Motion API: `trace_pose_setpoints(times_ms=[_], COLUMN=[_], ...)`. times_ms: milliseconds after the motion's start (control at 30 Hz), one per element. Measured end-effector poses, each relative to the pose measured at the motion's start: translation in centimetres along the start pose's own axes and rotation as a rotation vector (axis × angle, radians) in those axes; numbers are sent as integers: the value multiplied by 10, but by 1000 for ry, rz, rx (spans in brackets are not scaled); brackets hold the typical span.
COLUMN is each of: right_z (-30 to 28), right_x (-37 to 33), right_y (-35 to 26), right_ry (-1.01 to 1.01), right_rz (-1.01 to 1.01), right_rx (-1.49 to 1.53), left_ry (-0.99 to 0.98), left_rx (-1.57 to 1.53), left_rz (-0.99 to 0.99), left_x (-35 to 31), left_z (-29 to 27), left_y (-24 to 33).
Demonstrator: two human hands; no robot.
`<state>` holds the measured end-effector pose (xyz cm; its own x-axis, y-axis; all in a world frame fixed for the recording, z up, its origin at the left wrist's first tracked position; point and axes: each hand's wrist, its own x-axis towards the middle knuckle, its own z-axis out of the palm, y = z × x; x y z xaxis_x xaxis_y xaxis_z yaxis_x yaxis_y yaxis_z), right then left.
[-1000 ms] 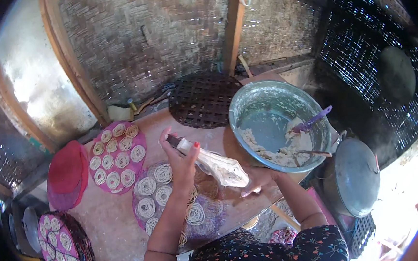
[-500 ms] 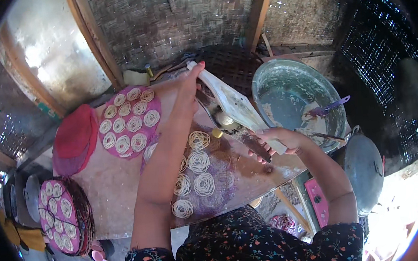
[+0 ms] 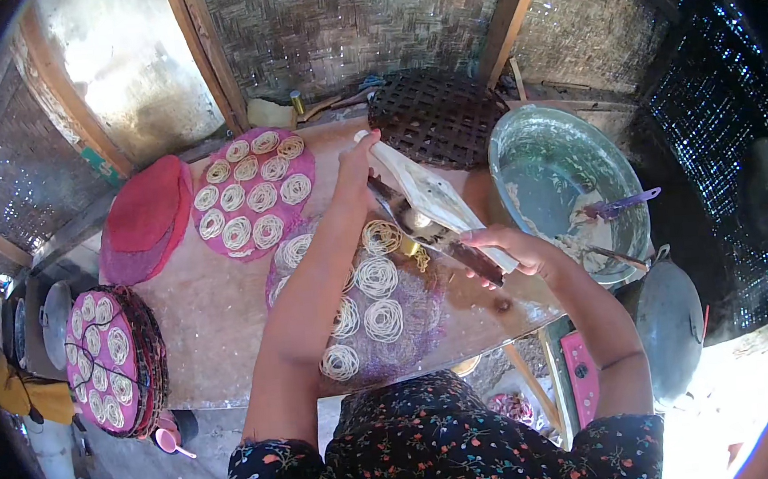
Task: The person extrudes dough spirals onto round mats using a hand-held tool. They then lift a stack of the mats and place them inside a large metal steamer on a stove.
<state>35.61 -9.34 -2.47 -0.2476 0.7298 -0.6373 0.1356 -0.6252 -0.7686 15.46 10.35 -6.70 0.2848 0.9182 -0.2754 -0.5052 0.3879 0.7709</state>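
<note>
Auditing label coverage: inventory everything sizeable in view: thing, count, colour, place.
table: 1, brown, centre
wooden tool: 1, pale/dark, above table
coil-bearing mats: 2, purplish, on table
stacked sheets: several, red-pink, table's left
tied bundle: 1, pink-topped, far left
coils: many, cream, on mats and bundle
basin: 1, grey-green, right of tool
dough: some, pale, in basin
spatula: 1, purple, in basin
pot: 1, grey, far right
woven tray: 1, brown, table's back
woven wall: 1, brown, behind table
left hand: 1, bare, tool's far end
right hand: 1, bare, tool's near end
</note>
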Motion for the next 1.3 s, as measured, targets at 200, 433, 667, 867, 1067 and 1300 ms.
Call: trace_pose_setpoints(times_ms=[200, 433, 667, 867, 1067, 1300], right_z=[5, 15, 12, 3, 13, 36], right_x=[-35, -21, -30, -1, -19, -62], right_y=[-9, -6, 16, 43, 39, 39], right_ry=[19, 91, 105, 161, 169, -47], right_rz=[-66, -196, -107, -209, -361, 32], right_rx=[-53, -103, -35, -206, -165, 79], left_ry=[45, -126, 14, -32, -13, 127], left_rx=[-44, 104, -14, 11, 104, 1], left_rz=[-4, 182, 75, 112, 446, 7], left_x=[-19, -4, -18, -1, -35, -69], left_z=[11, 0, -6, -10, 17, -6], left_y=[-9, 12, -18, -44, -2, -40])
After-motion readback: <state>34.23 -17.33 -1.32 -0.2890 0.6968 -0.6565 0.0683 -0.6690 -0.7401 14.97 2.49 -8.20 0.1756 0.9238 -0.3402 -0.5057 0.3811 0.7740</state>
